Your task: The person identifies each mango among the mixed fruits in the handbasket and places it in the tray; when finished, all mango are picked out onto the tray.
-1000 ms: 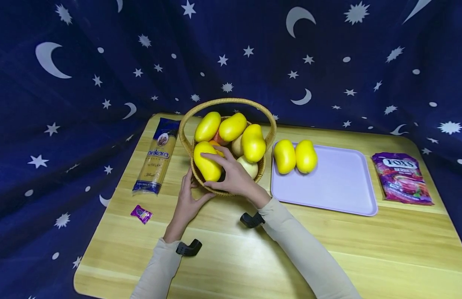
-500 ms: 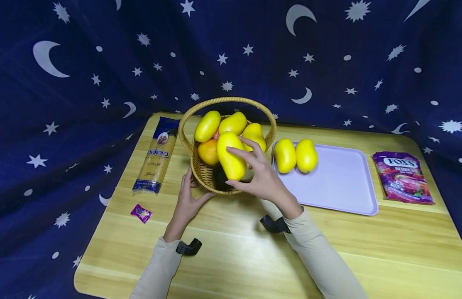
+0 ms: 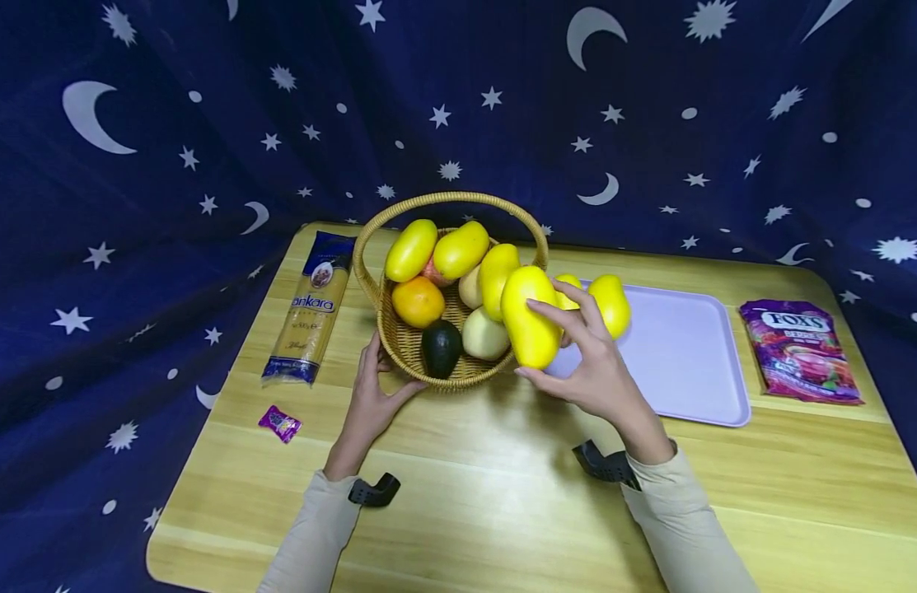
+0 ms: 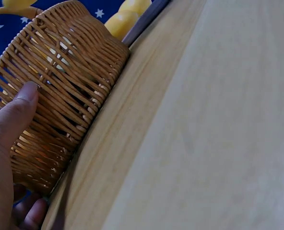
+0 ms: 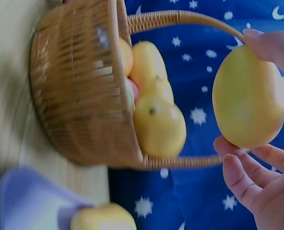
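My right hand (image 3: 605, 366) pinches a yellow mango (image 3: 531, 317) between thumb and fingers, in the air over the basket's right rim. The right wrist view shows the same mango (image 5: 250, 98) apart from the wicker basket (image 5: 77, 86). My left hand (image 3: 371, 395) holds the basket (image 3: 390, 346) low on its near left side; up close, its thumb (image 4: 22, 103) lies along the weave. Inside are three mangoes, an orange (image 3: 418, 302), an avocado (image 3: 441, 348), a pale round fruit (image 3: 484, 334) and partly hidden fruit.
Right of the basket lies a lilac tray (image 3: 688, 362) with two mangoes (image 3: 610, 305), one partly behind my right hand. A Fox's candy bag (image 3: 799, 352) lies at far right. Ankara pasta (image 3: 310, 313) and a wrapped candy (image 3: 281, 423) are at left. The basket's handle (image 3: 451, 198) arches overhead.
My right hand has lifted the mango from the basket's near left and carried it right, past the rim. The orange and avocado now show. My left hand stays on the basket.
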Available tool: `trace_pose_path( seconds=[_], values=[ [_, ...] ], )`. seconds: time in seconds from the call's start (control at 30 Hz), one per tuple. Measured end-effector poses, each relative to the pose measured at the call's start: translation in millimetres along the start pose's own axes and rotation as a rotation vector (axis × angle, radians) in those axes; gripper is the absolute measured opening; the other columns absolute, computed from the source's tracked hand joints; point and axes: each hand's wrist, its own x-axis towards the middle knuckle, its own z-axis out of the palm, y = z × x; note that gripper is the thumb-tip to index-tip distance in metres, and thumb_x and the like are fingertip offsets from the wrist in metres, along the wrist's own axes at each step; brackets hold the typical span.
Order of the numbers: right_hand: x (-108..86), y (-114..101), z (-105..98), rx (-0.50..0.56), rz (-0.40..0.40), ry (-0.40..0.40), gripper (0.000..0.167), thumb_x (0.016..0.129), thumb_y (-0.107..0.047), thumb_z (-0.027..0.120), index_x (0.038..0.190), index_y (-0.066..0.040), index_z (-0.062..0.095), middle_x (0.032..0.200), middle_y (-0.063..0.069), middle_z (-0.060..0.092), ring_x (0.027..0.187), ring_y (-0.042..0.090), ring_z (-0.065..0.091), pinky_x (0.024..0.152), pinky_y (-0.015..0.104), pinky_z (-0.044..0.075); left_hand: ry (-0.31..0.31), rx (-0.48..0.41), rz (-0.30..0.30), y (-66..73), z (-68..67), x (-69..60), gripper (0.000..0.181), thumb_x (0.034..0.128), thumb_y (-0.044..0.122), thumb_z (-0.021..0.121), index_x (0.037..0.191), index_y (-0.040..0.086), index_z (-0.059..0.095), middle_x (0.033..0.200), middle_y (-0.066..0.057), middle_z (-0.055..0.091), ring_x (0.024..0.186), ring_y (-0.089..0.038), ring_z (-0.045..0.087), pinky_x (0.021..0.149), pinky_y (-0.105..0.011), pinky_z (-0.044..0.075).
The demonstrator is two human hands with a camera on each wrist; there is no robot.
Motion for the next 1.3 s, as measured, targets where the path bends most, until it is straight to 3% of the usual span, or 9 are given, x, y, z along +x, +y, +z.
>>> trace_pose_path(
  seconds=[0.3, 0.6, 0.7, 0.93, 1.13, 1.3],
  values=[
    [-13.3, 10, -33, -0.037, 0.042, 0.115, 0.083, 0.050, 0.011, 0.090, 0.127, 0.006, 0.059, 0.143, 0.031, 0.037, 0.097, 0.000, 0.049, 0.071, 0.009, 0.040, 0.005, 0.005, 0.011, 2.6, -0.4, -0.9, 0.113, 0.0739, 0.026, 0.087, 0.158, 0.027, 0.012, 0.142, -0.010, 0.042, 0.113, -0.020, 0.052, 0.091, -0.028, 0.045],
    [-36.1, 81, -59, -0.131, 0.175, 0.132, 0.092, 0.057, 0.009, 0.089, 0.140, -0.011, 0.054, 0.151, 0.016, 0.035, 0.108, -0.005, 0.042, 0.070, 0.012, 0.040, 0.004, 0.001, 0.025, 1.9, 0.2, -0.4, 0.113, 0.0735, 0.024, 0.087, 0.158, 0.027, 0.012, 0.141, -0.010, 0.043, 0.116, -0.020, 0.052, 0.090, -0.030, 0.046],
    [-40.6, 95, -67, -0.159, 0.236, 0.131, 0.091, 0.062, 0.006, 0.088, 0.143, -0.016, 0.052, 0.152, 0.016, 0.033, 0.111, 0.000, 0.040, 0.071, 0.011, 0.038, 0.002, 0.006, 0.023, 1.4, 0.1, -0.3, 0.113, 0.0738, 0.025, 0.087, 0.158, 0.027, 0.012, 0.141, -0.010, 0.043, 0.114, -0.020, 0.052, 0.090, -0.031, 0.046],
    [-47.9, 124, -76, -0.168, 0.378, 0.099, 0.083, 0.071, -0.004, 0.085, 0.145, -0.017, 0.049, 0.152, 0.021, 0.029, 0.115, 0.035, 0.044, 0.072, 0.011, 0.036, 0.003, 0.008, 0.015, 2.0, -0.1, -0.7, 0.112, 0.0739, 0.025, 0.087, 0.158, 0.028, 0.013, 0.141, -0.010, 0.042, 0.110, -0.020, 0.053, 0.091, -0.034, 0.046],
    [-53.8, 143, -81, -0.191, 0.458, 0.080, 0.081, 0.075, -0.011, 0.084, 0.146, -0.015, 0.047, 0.152, 0.024, 0.027, 0.103, 0.034, 0.048, 0.068, 0.000, 0.037, 0.002, 0.007, 0.021, 2.2, 0.5, -0.3, 0.113, 0.0737, 0.025, 0.087, 0.158, 0.028, 0.012, 0.141, -0.009, 0.043, 0.110, -0.019, 0.053, 0.091, -0.034, 0.046],
    [-57.0, 154, -84, -0.196, 0.481, 0.068, 0.081, 0.075, -0.013, 0.085, 0.147, -0.013, 0.046, 0.152, 0.025, 0.026, 0.097, 0.030, 0.046, 0.067, -0.001, 0.038, 0.004, 0.013, 0.015, 3.1, -0.1, -0.2, 0.113, 0.0738, 0.025, 0.087, 0.158, 0.029, 0.012, 0.141, -0.009, 0.042, 0.109, -0.020, 0.054, 0.091, -0.032, 0.045]
  ],
)
